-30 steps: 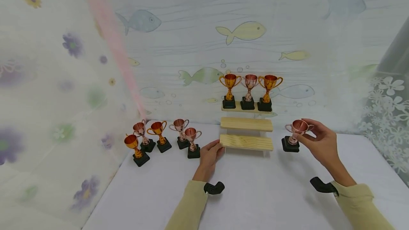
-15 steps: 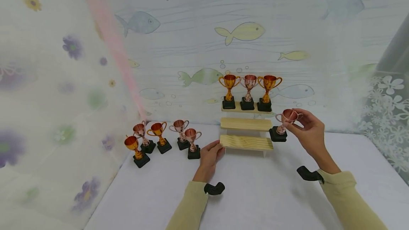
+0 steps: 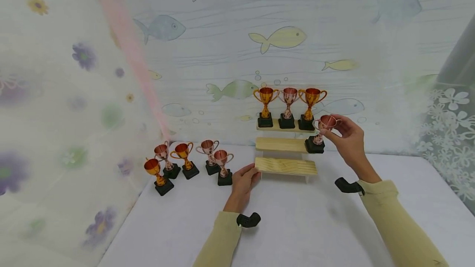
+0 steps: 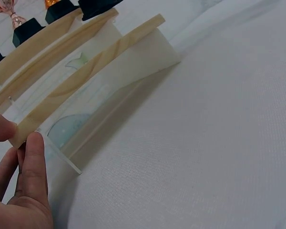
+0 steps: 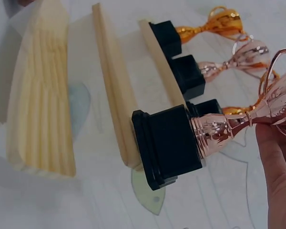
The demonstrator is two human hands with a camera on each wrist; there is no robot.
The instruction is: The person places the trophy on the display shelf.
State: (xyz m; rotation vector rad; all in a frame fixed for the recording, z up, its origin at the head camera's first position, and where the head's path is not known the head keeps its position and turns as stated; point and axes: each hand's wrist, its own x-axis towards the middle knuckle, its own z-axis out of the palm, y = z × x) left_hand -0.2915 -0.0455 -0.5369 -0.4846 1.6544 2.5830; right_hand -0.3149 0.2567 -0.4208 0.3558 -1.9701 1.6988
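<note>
A small rose-gold trophy cup on a black base is held upright by my right hand, with thumb and fingers pinching its cup near the handle. Its base is at the right end of the middle step of a three-step display stand; whether it bears on the wood I cannot tell. My left hand pinches the left end of the bottom wooden step, thumb above and fingers below. On the top step stand a gold trophy, a rose-gold trophy and another gold trophy.
Several trophies stand on the white-covered table left of the stand, among them a gold trophy and a rose-gold trophy close to my left hand. A curtain with printed fish hangs right behind the stand.
My right hand has carried the rose-gold trophy left and up, from right of the stand to the middle step's right end. My left hand keeps its hold on the bottom step.
</note>
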